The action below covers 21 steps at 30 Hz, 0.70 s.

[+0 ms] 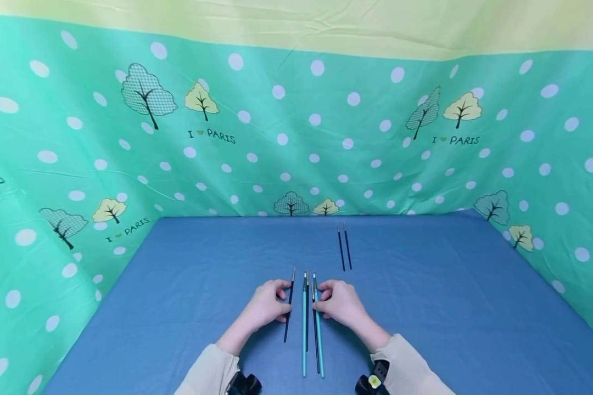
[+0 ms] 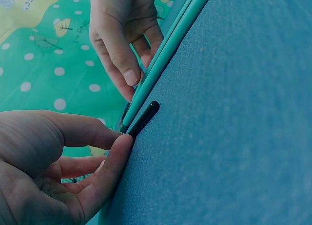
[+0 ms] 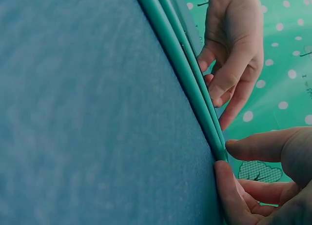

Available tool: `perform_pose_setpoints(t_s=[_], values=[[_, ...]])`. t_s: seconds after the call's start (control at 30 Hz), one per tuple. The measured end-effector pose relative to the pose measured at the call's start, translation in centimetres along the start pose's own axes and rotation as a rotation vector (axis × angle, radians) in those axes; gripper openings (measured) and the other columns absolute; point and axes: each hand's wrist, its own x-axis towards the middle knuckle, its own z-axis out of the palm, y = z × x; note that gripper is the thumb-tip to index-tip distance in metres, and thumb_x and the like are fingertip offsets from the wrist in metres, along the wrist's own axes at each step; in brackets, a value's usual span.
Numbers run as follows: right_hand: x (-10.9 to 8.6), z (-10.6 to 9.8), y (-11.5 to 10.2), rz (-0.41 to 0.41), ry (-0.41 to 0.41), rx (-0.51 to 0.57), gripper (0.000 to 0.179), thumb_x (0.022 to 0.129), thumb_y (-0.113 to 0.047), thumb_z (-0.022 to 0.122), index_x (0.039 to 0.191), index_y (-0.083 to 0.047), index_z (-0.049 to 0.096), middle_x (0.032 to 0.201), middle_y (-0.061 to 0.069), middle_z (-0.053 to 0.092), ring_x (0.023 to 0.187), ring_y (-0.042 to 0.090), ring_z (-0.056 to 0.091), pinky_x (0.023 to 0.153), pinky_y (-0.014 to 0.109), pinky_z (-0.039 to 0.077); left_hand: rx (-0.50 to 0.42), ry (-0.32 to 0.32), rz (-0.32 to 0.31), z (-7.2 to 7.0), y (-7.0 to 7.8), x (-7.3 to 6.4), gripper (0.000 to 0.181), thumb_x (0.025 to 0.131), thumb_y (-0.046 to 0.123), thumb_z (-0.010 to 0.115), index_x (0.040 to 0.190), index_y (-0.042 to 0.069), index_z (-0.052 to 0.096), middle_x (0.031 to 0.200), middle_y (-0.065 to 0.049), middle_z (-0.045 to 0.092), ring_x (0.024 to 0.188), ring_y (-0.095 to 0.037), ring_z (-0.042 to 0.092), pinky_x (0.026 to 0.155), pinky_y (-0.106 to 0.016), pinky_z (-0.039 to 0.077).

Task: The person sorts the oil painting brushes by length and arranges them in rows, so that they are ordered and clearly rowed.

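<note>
Thumb and fingertips of my left hand [image 1: 264,304] pinch a thin dark paintbrush [image 1: 286,329], its bristle end pointing away from me. In the left wrist view the rounded black handle end [image 2: 147,116] sticks out past the fingers. My right hand [image 1: 345,304] pinches a teal paintbrush [image 1: 320,348] near its ferrule; a dark paintbrush [image 1: 317,348] lies close along its left side. Between the hands, another teal paintbrush [image 1: 304,334] and a dark one [image 1: 307,329] lie side by side on the blue cloth.
Farther back on the blue-covered table [image 1: 217,247], two more dark paintbrushes [image 1: 341,249] lie almost parallel, right of centre. A green dotted curtain [image 1: 316,126] with printed trees rises behind the table and along both sides.
</note>
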Motion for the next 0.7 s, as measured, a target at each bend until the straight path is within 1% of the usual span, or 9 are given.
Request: perform_pose_setpoints(t_s=[0.33, 0.7], values=[[-0.1, 0.18, -0.09, 0.006, 0.018, 0.001, 0.038, 0.074, -0.007, 0.071, 0.108, 0.003, 0.059, 0.072, 0.003, 0.053, 0.05, 0.01, 0.056, 0.045, 0.022, 0.051, -0.001, 0.001, 0.003, -0.16, -0.09, 0.01, 0.049, 0.074, -0.002, 0.063, 0.121, -0.005, 0.05, 0.084, -0.011, 0.046, 0.047, -0.012, 0.053, 0.045, -0.025, 0.053], [-0.11, 0.26, -0.29, 0.021, 0.026, -0.018, 0.038, 0.073, -0.005, 0.071, 0.109, 0.003, 0.06, 0.071, 0.003, 0.053, 0.049, 0.009, 0.055, 0.045, 0.023, 0.05, -0.012, -0.004, -0.007, -0.14, 0.0, 0.01, 0.049, 0.075, -0.002, 0.063, 0.122, -0.005, 0.05, 0.084, -0.011, 0.046, 0.047, -0.012, 0.053, 0.045, -0.024, 0.054]])
